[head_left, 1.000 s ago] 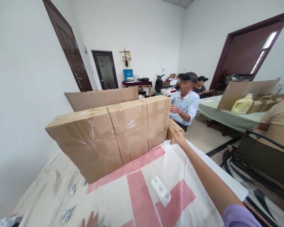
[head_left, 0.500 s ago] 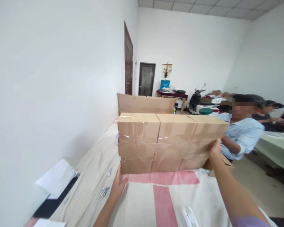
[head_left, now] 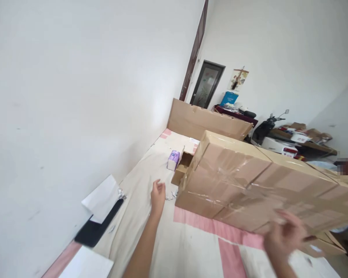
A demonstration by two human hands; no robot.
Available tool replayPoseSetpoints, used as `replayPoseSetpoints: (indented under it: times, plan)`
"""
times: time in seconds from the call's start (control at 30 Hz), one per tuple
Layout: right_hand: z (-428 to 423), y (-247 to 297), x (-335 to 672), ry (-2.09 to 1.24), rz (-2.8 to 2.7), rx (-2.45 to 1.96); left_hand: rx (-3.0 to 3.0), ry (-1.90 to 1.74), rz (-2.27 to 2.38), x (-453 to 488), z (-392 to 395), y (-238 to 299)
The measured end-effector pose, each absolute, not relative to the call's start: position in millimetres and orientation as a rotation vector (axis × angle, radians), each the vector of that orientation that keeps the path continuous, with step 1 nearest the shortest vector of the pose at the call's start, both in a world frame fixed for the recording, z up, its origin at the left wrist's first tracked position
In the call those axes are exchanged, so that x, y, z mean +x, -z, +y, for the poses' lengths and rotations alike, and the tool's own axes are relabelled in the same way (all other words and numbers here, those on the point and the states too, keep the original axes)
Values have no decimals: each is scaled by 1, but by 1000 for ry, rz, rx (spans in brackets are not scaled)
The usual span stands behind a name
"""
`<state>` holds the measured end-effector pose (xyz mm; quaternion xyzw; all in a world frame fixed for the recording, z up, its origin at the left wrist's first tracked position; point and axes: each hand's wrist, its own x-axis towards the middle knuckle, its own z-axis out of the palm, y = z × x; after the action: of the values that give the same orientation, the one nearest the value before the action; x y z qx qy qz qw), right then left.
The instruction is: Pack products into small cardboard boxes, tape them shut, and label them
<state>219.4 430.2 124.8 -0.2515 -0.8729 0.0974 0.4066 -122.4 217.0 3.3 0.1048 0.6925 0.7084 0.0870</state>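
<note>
On the cloth-covered table [head_left: 150, 231] the taped bundle of cartons [head_left: 249, 181] lies flat. Its long axis slants from the wall side out past the right edge, no longer square-on as before. The left hand [head_left: 158, 195] has come off its end, loosely curled and empty. The right hand [head_left: 284, 235], blurred, spreads its fingers at the front face.

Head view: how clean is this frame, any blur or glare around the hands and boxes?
Head view: the right hand is smeared by motion blur, its grip unreadable; the left hand is fairly sharp. Head view: tape on the cardboard boxes throws soft glare; the scene sits tilted.
</note>
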Motion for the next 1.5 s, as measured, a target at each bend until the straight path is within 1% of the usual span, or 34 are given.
replayPoseSetpoints:
  times: [0.03, 0.1, 0.13, 0.17, 0.2, 0.27, 0.37, 0.43, 0.57, 0.73, 0.87, 0.93, 1.03, 1.1, 1.2, 1.33, 1.5]
  plan:
    - [386, -116, 183, -283, -2169, -451, 260, -2104, 2088, -146, 228, -12]
    - [306, -102, 96, -433, -2290, -33, 266, -2067, 2128, -191, 251, -27]
    - [275, -96, 50, -506, -2322, 98, 303, -2044, 2159, -210, 262, -31]
    - [255, -91, 4, -552, -2303, 110, 362, -2009, 2194, -225, 271, -33]
    - [244, -88, -40, -581, -2241, 1, 429, -1963, 2228, -236, 277, -31]
    - [251, -83, -111, -636, -2061, -328, 548, -1865, 2288, -249, 282, -18]
    - [293, -71, -167, -648, -1905, -760, 675, -1753, 2342, -255, 284, 14]
    - [317, -60, -178, -576, -1910, -844, 720, -1708, 2358, -257, 288, 33]
    - [328, -43, -178, -487, -1891, -792, 775, -1601, 2424, -268, 300, 48]
    - [329, -39, -188, -623, -1900, -812, 777, -1527, 2445, -276, 301, 38]
    - [333, -40, -197, -630, -1833, -823, 781, -1575, 2528, -280, 299, 27]
    - [333, -40, -198, -612, -1817, -809, 800, -1714, 2426, -279, 302, 26]
    - [332, -40, -197, -555, -1792, -768, 731, -2105, 1985, -280, 310, 33]
    - [331, -41, -196, -551, -1781, -725, 640, -2286, 1795, -283, 314, 41]
    - [329, -41, -196, -580, -1752, -671, 558, -2419, 1742, -293, 314, 51]
    - [328, -36, -199, -623, -1641, -628, 484, -2576, 1622, -301, 308, 50]
    - [329, -34, -206, -593, -1699, -501, 377, -2659, 1512, -298, 306, 47]
